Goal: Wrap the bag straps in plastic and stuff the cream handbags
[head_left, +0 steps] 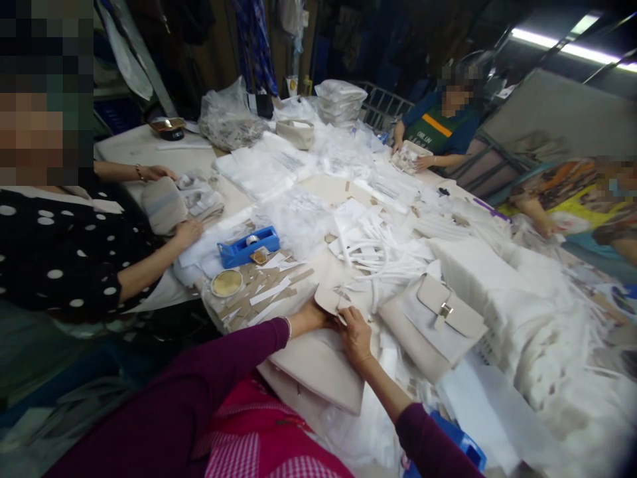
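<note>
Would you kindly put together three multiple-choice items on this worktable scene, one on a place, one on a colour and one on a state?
1. Where does the tape dispenser lie relative to the person's left hand?
A. Farther up the table and to its left
B. Under the beige bag
C. On the person's lap

2. What colour is the tape dispenser?
A. Red
B. Blue
C. Yellow

3. How is the flap of the second bag, right of the right hand?
A. Torn off
B. Folded wide open
C. Closed over the front with a metal clasp

Answers:
1 A, it sits beyond and left of the left hand, beside the round tin.
2 B, its body is bright blue.
3 C, the flap lies down with the clasp on it, while both hands press on the beige bag nearest the person.
</note>
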`<act>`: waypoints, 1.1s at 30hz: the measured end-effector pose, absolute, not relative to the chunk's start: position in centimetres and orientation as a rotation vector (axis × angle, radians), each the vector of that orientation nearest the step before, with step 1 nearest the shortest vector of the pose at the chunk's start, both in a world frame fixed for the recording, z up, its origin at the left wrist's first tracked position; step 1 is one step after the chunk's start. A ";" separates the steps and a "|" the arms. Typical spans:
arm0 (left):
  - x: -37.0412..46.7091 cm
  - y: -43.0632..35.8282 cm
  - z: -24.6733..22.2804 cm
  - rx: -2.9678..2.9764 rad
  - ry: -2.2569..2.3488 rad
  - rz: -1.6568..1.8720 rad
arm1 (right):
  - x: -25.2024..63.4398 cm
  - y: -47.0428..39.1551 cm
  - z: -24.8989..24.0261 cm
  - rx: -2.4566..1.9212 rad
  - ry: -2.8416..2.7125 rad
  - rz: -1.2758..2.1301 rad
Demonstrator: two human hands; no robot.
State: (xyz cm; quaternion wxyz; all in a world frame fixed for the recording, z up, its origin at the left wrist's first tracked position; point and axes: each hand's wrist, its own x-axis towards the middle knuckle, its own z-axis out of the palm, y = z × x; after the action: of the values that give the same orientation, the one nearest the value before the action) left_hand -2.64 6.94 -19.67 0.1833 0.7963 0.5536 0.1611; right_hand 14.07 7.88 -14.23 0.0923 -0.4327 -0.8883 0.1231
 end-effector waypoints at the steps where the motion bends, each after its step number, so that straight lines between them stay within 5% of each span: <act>1: -2.6 6.5 -19.3 2.232 1.602 0.478 | 14.2 7.9 -14.3 -1.283 -2.612 0.400; 23: -6.1 1.6 -17.9 1.540 1.730 0.278 | 12.3 9.4 -12.1 -1.107 -2.928 0.860; 33: -6.1 1.7 -19.1 1.447 1.699 0.352 | 12.6 11.4 -13.3 -1.070 -2.664 1.782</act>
State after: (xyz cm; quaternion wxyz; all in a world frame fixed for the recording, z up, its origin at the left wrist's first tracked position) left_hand -6.12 1.73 -19.12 0.4268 0.5791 0.6801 0.1411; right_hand 12.58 11.43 -13.30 -0.1183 -0.3144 -0.7829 0.5236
